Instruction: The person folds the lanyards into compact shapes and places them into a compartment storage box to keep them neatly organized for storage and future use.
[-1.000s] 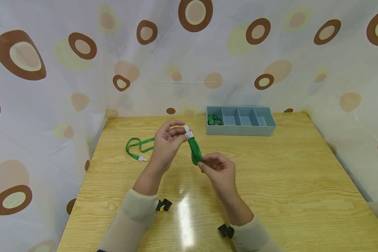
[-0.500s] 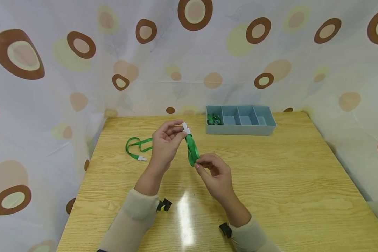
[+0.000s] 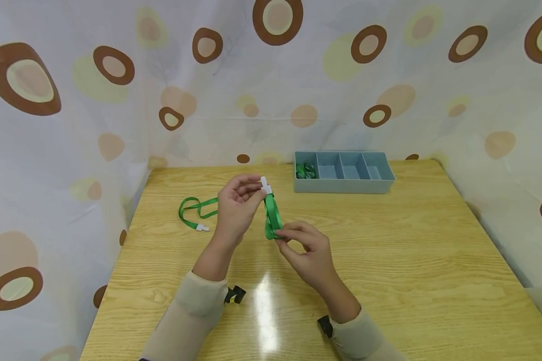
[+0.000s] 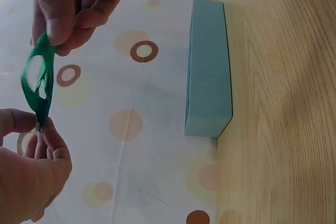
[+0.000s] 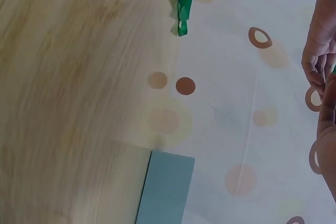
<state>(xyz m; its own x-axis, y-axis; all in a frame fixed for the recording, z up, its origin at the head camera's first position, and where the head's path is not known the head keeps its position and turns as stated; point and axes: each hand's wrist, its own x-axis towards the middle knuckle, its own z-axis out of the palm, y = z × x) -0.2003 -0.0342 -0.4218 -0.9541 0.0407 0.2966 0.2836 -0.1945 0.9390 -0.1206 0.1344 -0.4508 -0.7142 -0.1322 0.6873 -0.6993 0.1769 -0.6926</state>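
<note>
Above the table, a green lanyard point(image 3: 273, 213) is folded into loops, its white plastic clip uppermost. My left hand point(image 3: 235, 208) pinches it just by the clip, between thumb and fingers. At the lower end of the loops, my right hand point(image 3: 309, 250) pinches the green strap with thumb and forefinger. The left wrist view shows the lanyard point(image 4: 47, 77) stretched between both hands, with gaps between its loops. A second green lanyard point(image 3: 189, 205) with a white clip lies on the table to the left, partly hidden behind my left hand.
A blue-grey box point(image 3: 343, 186) with several compartments stands at the back of the wooden table point(image 3: 411, 260). Its leftmost compartment holds bundled green lanyard point(image 3: 304, 171). A patterned curtain point(image 3: 235, 90) hangs behind the table and along its sides.
Both hands have shifted slightly left with the folded lanyard. The loops hang more upright, and my right fingers have moved at their lower end. The other lanyard and the box stay in place.
</note>
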